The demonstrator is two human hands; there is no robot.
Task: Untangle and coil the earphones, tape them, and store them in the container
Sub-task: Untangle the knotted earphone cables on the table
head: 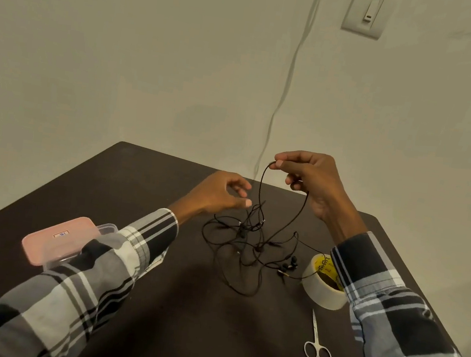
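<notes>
Black earphones (244,247) lie in a tangle on the middle of the dark table (179,320). My right hand (307,181) is raised above the tangle and pinches a loop of the cable between thumb and forefinger; the loop hangs down into the heap. My left hand (220,193) hovers just left of the hanging cable, fingers loosely curled, holding nothing. The earbuds (290,266) rest near a roll of masking tape (324,283) at the right. A clear container with a pink lid (58,240) sits at the left, partly hidden by my left sleeve.
Small silver scissors (318,343) lie on the table in front of the tape roll. A white cable (284,95) runs down the wall behind the table, and a light switch (367,11) sits at upper right.
</notes>
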